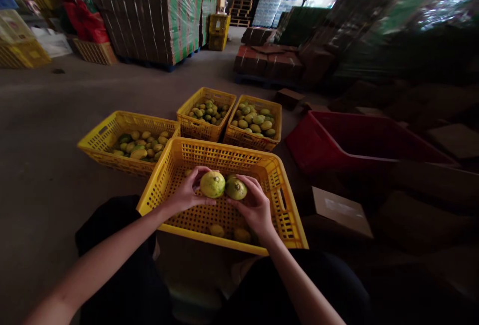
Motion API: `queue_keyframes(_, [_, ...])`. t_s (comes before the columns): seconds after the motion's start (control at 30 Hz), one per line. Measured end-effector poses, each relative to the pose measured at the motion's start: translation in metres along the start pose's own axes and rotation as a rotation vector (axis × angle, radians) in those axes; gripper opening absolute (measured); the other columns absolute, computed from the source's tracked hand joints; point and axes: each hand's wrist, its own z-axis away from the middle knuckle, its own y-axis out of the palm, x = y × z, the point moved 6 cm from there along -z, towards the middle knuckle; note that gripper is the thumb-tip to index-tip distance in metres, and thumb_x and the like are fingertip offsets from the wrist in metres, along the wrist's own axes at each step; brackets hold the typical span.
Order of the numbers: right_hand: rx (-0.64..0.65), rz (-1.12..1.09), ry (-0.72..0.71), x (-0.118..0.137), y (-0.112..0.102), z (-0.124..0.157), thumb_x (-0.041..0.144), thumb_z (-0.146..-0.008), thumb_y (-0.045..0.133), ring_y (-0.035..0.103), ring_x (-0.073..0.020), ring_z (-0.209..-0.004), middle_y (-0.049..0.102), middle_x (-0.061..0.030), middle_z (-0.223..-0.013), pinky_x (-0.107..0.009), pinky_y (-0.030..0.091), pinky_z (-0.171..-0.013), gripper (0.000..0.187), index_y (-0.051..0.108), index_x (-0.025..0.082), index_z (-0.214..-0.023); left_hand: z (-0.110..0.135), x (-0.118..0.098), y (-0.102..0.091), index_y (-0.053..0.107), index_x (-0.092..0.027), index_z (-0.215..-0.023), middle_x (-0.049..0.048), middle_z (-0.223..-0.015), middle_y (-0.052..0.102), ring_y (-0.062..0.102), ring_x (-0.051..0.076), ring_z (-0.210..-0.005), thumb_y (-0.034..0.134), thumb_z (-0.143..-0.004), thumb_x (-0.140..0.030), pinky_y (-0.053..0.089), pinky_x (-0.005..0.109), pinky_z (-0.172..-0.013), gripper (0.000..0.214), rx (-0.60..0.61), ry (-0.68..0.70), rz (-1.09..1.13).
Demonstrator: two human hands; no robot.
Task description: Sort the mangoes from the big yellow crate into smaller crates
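Observation:
My left hand [190, 190] is closed round a pale yellow-green fruit [212, 185], roundish with a stem end facing me. In my right hand [258, 205] is a second, greener fruit [236, 188], its stem end also turned this way. The two fruits are side by side, seemingly touching, above a large yellow plastic crate [288, 203] with perforated walls. Inside that crate, a few more fruits [216, 231] lie near the front wall, and others are partly hidden behind my hands. Their exact kind is not clear.
Beyond the near crate stand a left crate [97, 138], a middle crate [202, 128] and a right crate [258, 141], all yellow and holding fruit. A red bin [314, 140] and a cardboard box [340, 210] are on the right. Wrapped pallet stacks [149, 16] rise behind.

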Motion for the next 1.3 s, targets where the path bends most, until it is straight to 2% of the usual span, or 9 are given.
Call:
queue_keyframes(0.17, [0.016, 0.035, -0.023, 0.001, -0.001, 0.001, 0.029, -0.069, 0.082, 0.058, -0.0253, -0.109, 0.059, -0.0059, -0.116, -0.044, 0.05, -0.094, 0.055, 0.064, 0.033, -0.121, 0.001, 0.001, 0.0, 0.044, -0.023, -0.121, 0.0146, -0.144, 0.048, 0.045, 0.025, -0.134, 0.084, -0.06, -0.015, 0.04, 0.042, -0.108, 0.074, -0.005, -0.012, -0.12])
queue_keyframes(0.33, [0.013, 0.025, -0.053, 0.001, 0.001, 0.001, 0.027, -0.069, 0.082, 0.059, -0.0242, -0.107, 0.06, -0.0055, -0.115, -0.041, 0.051, -0.092, 0.054, 0.064, 0.033, -0.12, 0.003, 0.001, -0.001, 0.043, -0.024, -0.113, 0.0132, -0.14, 0.052, 0.046, 0.026, -0.133, 0.085, -0.061, -0.021, 0.04, 0.043, -0.107, 0.066, -0.001, 0.073, 0.049])
queue_keyframes(0.57, [-0.007, -0.018, -0.05, -0.001, 0.0, -0.001, 0.029, -0.066, 0.084, 0.06, -0.0242, -0.107, 0.063, -0.0059, -0.112, -0.041, 0.051, -0.092, 0.051, 0.067, 0.03, -0.114, 0.002, -0.001, -0.001, 0.047, -0.024, -0.107, 0.0116, -0.133, 0.057, 0.052, 0.027, -0.125, 0.089, -0.055, -0.019, 0.045, 0.04, -0.099, 0.067, -0.022, 0.074, 0.153])
queue_keyframes(0.63, [-0.004, -0.079, 0.033, -0.003, 0.001, -0.002, 0.032, -0.063, 0.085, 0.06, -0.0243, -0.106, 0.064, -0.0058, -0.112, -0.041, 0.052, -0.093, 0.053, 0.067, 0.028, -0.113, 0.003, 0.002, -0.002, 0.049, -0.024, -0.106, 0.01, -0.128, 0.059, 0.056, 0.026, -0.118, 0.09, -0.052, -0.021, 0.047, 0.038, -0.095, 0.068, -0.046, 0.012, 0.161])
queue_keyframes(0.73, [0.042, -0.207, 0.299, -0.013, 0.008, 0.001, 0.042, -0.063, 0.084, 0.065, -0.0225, -0.095, 0.068, -0.0051, -0.105, -0.037, 0.056, -0.084, 0.054, 0.065, 0.025, -0.111, 0.004, 0.016, -0.002, 0.054, -0.022, -0.107, 0.0079, -0.111, 0.065, 0.063, 0.024, -0.1, 0.09, -0.053, -0.032, 0.052, 0.034, -0.082, 0.065, -0.086, -0.179, 0.24])
queue_keyframes(0.9, [0.14, -0.436, 0.714, -0.035, 0.029, 0.017, 0.064, -0.072, 0.068, 0.065, -0.0161, -0.064, 0.07, -0.0043, -0.081, -0.026, 0.055, -0.052, 0.05, 0.066, 0.019, -0.095, 0.01, 0.042, 0.011, 0.064, -0.017, -0.106, 0.0072, -0.078, 0.069, 0.064, 0.019, -0.063, 0.058, -0.081, -0.062, 0.052, 0.03, -0.055, 0.052, -0.052, -0.567, 0.529])
queue_keyframes(1.0, [0.177, -0.55, 0.822, -0.043, 0.04, 0.022, 0.066, -0.07, 0.067, 0.063, -0.0147, -0.055, 0.069, -0.0049, -0.072, -0.023, 0.05, -0.044, 0.052, 0.066, 0.017, -0.084, 0.01, 0.046, 0.015, 0.066, -0.014, -0.103, 0.0049, -0.063, 0.066, 0.059, 0.015, -0.048, 0.045, -0.09, -0.061, 0.05, 0.026, -0.048, 0.053, -0.063, -0.673, 0.625])
queue_keyframes(1.1, [0.176, -0.608, 0.904, -0.05, 0.046, 0.024, 0.064, -0.073, 0.066, 0.065, -0.0152, -0.055, 0.069, -0.0056, -0.067, -0.021, 0.046, -0.041, 0.049, 0.064, 0.016, -0.08, 0.011, 0.045, 0.015, 0.066, -0.013, -0.102, 0.0038, -0.059, 0.065, 0.06, 0.015, -0.047, 0.038, -0.094, -0.055, 0.049, 0.023, -0.045, 0.051, -0.114, -0.735, 0.671])
queue_keyframes(1.3, [0.188, -0.683, 1.001, -0.055, 0.051, 0.027, 0.058, -0.084, 0.057, 0.067, -0.0158, -0.06, 0.07, -0.0053, -0.068, -0.02, 0.046, -0.041, 0.042, 0.064, 0.017, -0.085, 0.013, 0.042, 0.015, 0.066, -0.012, -0.1, 0.0035, -0.06, 0.067, 0.063, 0.014, -0.048, 0.038, -0.096, -0.047, 0.053, 0.022, -0.047, 0.045, -0.212, -0.806, 0.727])
